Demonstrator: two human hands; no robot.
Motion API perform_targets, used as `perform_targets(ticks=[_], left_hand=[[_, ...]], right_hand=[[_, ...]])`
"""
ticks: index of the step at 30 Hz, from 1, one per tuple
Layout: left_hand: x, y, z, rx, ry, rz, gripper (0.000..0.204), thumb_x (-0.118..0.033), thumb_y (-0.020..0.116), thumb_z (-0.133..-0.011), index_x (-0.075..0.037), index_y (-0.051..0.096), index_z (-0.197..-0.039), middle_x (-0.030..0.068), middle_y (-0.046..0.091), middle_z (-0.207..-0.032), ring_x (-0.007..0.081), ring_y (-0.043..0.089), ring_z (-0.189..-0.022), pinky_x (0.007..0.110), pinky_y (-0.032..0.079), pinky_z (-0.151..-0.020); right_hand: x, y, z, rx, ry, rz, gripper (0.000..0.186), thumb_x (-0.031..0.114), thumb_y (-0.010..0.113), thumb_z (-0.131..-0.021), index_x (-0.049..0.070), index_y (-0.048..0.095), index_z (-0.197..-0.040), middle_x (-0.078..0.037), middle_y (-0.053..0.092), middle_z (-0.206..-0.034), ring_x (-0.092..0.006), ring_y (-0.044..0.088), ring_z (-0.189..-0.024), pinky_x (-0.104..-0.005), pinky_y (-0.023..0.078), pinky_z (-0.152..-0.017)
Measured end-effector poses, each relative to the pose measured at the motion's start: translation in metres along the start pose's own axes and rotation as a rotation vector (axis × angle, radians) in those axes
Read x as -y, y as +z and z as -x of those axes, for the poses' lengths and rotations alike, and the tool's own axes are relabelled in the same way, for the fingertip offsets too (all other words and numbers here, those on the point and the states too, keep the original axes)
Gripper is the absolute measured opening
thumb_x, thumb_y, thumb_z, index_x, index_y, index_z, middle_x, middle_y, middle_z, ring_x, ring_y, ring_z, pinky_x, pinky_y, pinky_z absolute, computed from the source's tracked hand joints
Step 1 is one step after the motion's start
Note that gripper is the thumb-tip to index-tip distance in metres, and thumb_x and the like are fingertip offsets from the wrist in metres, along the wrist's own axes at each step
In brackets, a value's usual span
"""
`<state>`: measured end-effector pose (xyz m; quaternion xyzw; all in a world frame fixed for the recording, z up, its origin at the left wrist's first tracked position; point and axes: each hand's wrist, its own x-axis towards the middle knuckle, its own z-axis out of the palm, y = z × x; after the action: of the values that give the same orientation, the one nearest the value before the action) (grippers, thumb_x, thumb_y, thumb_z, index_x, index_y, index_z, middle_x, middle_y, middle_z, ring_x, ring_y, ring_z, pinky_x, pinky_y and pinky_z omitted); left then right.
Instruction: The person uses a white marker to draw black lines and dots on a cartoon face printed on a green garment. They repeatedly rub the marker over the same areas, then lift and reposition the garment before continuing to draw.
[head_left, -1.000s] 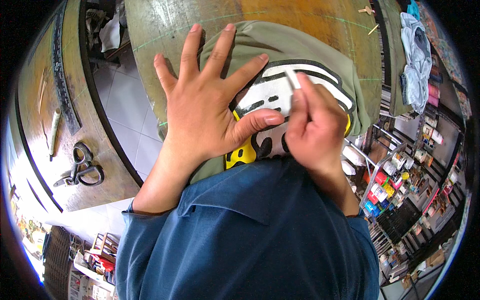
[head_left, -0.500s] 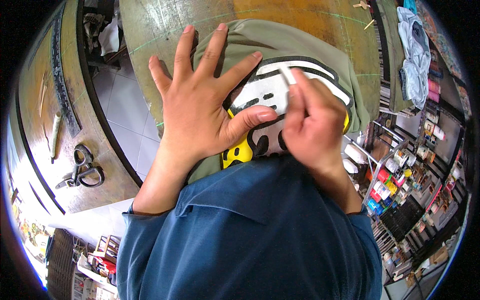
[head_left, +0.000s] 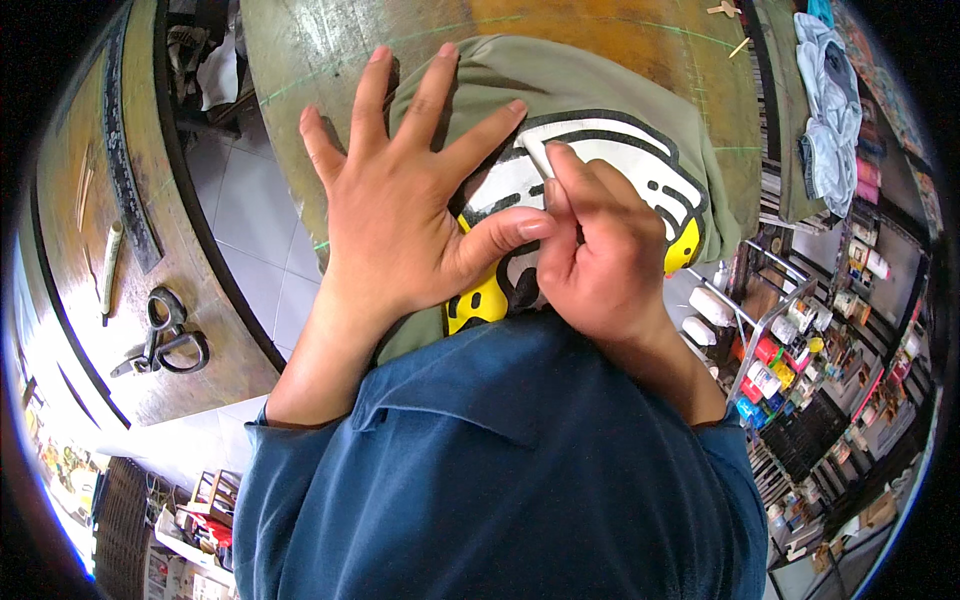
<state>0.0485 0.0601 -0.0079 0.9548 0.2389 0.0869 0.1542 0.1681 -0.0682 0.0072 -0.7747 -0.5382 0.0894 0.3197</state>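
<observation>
Head camera gives me one view, looking straight down. I see the left hand (head_left: 405, 215) pressed flat on an olive-green garment (head_left: 600, 85), fingers spread wide and pointing toward 12 o'clock, thumb stretched toward 3 o'clock; it grips nothing. The right hand (head_left: 600, 260) sits just beside that thumb, fingers curled and pinched together on a thin white strip (head_left: 535, 157) at the edge of the garment's black, white and yellow print (head_left: 640, 160). How much of the strip there is I cannot tell, since the fingers cover most of it.

The garment lies on a worn wooden table (head_left: 620, 25) at 12 o'clock from the hands; its lower part disappears under the hands and my own dark blue shirt (head_left: 500, 480), which fills the frame toward 6 o'clock. At 9 o'clock a second wooden bench (head_left: 70, 250) holds black-handled scissors (head_left: 165, 335), bent by the lens. At 2 o'clock a pale blue cloth (head_left: 830, 110) lies bunched up. Shelves of small coloured containers (head_left: 775, 365) at 4 o'clock are too small to make out.
</observation>
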Motion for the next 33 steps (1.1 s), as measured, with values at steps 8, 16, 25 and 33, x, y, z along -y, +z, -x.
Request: perform_targets(ticks=[8,16,25,33], left_hand=[[0.0,0.001,0.0,-0.009,0.0,-0.001,0.077,-0.083,0.031,-0.076,-0.034,0.057,-0.13,0.0117,0.034,-0.15,0.043,0.022,-0.138,0.069,0.006,-0.102],[0.0,0.001,0.0,-0.008,-0.009,0.003,0.076,-0.083,0.031,-0.077,-0.034,0.057,-0.13,0.0106,0.034,-0.15,0.0432,0.023,-0.137,0.069,0.007,-0.101],[0.0,-0.002,0.001,0.003,-0.016,0.016,0.075,-0.082,0.031,-0.078,-0.034,0.057,-0.129,0.0109,0.034,-0.15,0.0431,0.023,-0.137,0.069,0.007,-0.101],[0.0,-0.001,0.001,-0.003,-0.008,0.01,0.076,-0.082,0.03,-0.078,-0.034,0.057,-0.13,0.0111,0.034,-0.15,0.0437,0.023,-0.137,0.069,0.008,-0.101]], right_hand=[[0.006,0.0,-0.002,0.029,0.043,0.025,0.028,-0.004,0.052,-0.085,-0.003,0.06,-0.112,-0.016,0.058,-0.073,-0.0305,0.06,-0.063,-0.0378,0.048,-0.058],[0.002,-0.001,-0.001,-0.01,-0.007,-0.013,0.027,-0.003,0.056,-0.085,-0.003,0.06,-0.112,-0.015,0.059,-0.072,-0.03,0.058,-0.059,-0.0343,0.048,-0.057],[-0.009,-0.019,-0.008,-0.171,0.056,0.019,0.021,-0.002,0.056,-0.084,-0.003,0.062,-0.104,-0.015,0.058,-0.072,-0.0296,0.059,-0.058,-0.0343,0.047,-0.053],[-0.013,-0.013,-0.004,-0.085,0.072,0.035,0.027,-0.002,0.056,-0.081,-0.002,0.059,-0.108,-0.016,0.059,-0.076,-0.0327,0.059,-0.065,-0.0388,0.048,-0.055]])
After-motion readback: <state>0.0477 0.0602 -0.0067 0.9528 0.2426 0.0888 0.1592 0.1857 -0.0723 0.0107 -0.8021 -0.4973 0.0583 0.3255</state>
